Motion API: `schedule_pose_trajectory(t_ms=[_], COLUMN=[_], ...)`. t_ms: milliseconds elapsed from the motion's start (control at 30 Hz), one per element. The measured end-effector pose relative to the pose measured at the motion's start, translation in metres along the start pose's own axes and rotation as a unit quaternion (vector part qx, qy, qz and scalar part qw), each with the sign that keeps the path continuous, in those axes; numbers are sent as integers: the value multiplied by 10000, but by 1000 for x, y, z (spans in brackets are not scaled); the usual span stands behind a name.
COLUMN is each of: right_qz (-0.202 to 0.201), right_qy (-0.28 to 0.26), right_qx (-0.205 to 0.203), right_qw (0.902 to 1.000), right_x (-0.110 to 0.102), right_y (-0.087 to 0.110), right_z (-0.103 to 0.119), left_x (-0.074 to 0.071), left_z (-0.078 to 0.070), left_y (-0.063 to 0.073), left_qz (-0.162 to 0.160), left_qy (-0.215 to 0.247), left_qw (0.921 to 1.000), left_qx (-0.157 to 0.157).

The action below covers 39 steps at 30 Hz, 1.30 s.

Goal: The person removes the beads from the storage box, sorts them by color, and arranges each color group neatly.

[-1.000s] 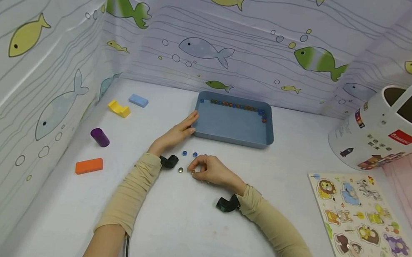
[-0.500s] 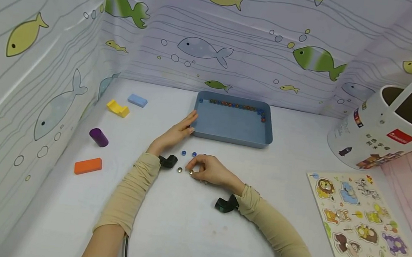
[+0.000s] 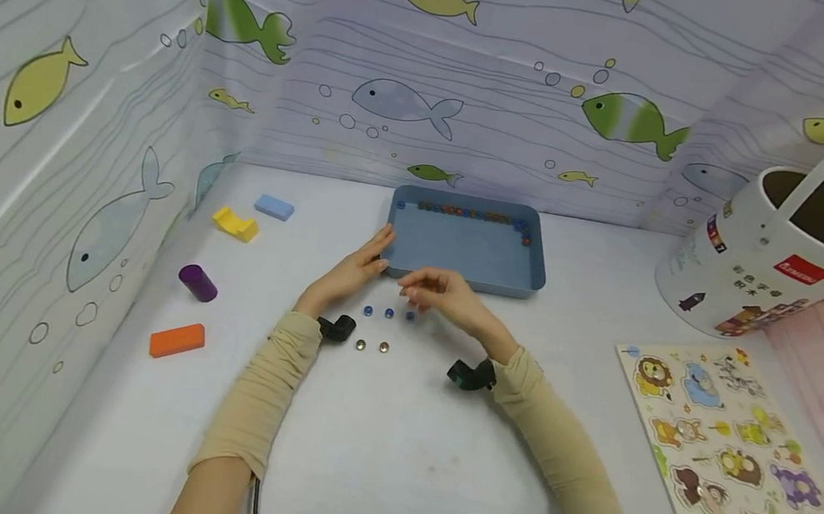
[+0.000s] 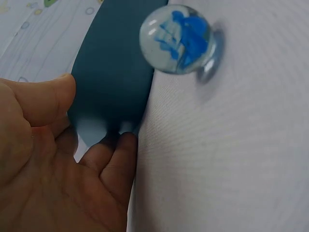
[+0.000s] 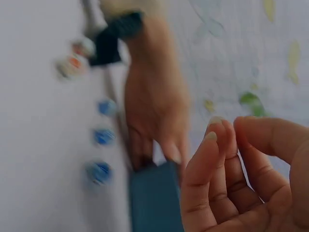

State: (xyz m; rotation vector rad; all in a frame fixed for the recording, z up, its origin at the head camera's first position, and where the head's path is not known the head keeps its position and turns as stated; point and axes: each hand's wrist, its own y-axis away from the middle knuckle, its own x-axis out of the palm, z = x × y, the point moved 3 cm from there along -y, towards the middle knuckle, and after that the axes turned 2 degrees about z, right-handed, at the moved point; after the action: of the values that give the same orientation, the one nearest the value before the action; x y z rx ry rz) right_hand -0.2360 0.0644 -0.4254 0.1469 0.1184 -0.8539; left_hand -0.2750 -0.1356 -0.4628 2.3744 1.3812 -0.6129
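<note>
My left hand (image 3: 344, 277) rests with extended fingers against the left front corner of a blue-grey tray (image 3: 458, 283). In the left wrist view its fingertips touch the dark tray wall (image 4: 113, 63). My right hand (image 3: 456, 302) hovers just in front of the tray, fingers loosely bent. Nothing shows between its fingers (image 5: 198, 169) in the right wrist view. Three blue-swirled glass marbles, the nearest to that hand being a blue marble (image 3: 410, 316), form a row on the table. Closer to me lie two orange-brown marbles, a left one (image 3: 361, 345) and a right one (image 3: 383, 347).
Inside the tray, a line of marbles (image 3: 465, 212) follows the back wall and turns down the right side. Blue, yellow, purple and orange blocks (image 3: 177, 340) lie at the left. A white bucket (image 3: 728, 265) and an animal puzzle board (image 3: 744, 468) occupy the right.
My right hand has let go of the right orange-brown marble and moved away towards the tray. The third blue marble now shows. My left hand stays at the tray.
</note>
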Motion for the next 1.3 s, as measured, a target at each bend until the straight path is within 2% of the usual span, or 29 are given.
schedule_pose_trajectory(t_ms=[100,233,267,367,467,500,600,733,900,1067,1300], right_qz=[-635,-1264,-1367,-1516,-1412,-1314,-1069,-998,-1196,-1321,-1161], right_qy=[-628,-1534,-1722,-2056,-2100,-2133,-2344,-2895,-3230,-3237,-2996], right_qx=[-11,-1,13,60,125,148,299,701,1064,1135,1186], right_qw=[9960,9800,9755,9668,9674,9680,9658,9494,9328,9300,9395], right_x=[-27,-60,-67,-82,-89,-90,-90,-83,-73,-68,-62], right_y=[-13,-33,-38,-55,-71,-77,-91,-107,-119,-126,-135], right_z=[7,15,16,18,16,15,7,-5,-17,-22,-21], left_x=[-2,-3,-4,-4,-4,-3,-3,-2,-1,-1,0], left_z=[0,1,-3,-4,-4,1,0,-3,-5,-5,-2], left_y=[1,2,4,4,4,2,2,3,2,3,5], left_qz=[-3,-9,17,31,32,2,16,39,31,60,6], left_qy=[24,41,75,101,146,135,185,199,156,148,135], left_qw=[10000,10000,10000,9999,9999,9999,9998,9997,9998,9997,9999], left_qx=[-8,4,-26,-21,-39,-4,50,105,132,170,77])
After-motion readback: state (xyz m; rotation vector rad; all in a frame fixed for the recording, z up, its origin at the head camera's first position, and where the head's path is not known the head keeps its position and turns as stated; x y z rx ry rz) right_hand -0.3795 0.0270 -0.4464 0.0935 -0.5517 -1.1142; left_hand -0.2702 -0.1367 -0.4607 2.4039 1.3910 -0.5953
